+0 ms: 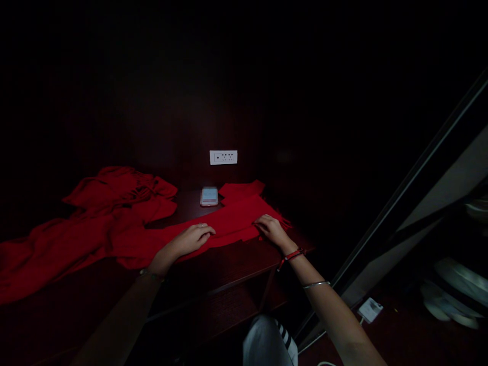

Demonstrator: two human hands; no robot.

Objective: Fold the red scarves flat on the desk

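A long red scarf with a fringed right end lies folded lengthwise along a dark wooden desk top. My left hand rests palm down on its middle, fingers stretched out over the cloth. Near the fringed end, my right hand has its fingers bent and pinched at the scarf's near edge. Another folded piece of red cloth shows behind the scarf. To the left, the red fabric runs into a loose, crumpled heap; whether it is all one piece I cannot tell.
A phone with a lit screen lies behind the scarf. A white wall socket is above it. Below the desk top is an open shelf. On the floor to the right are a white adapter with a cable and pale shoes.
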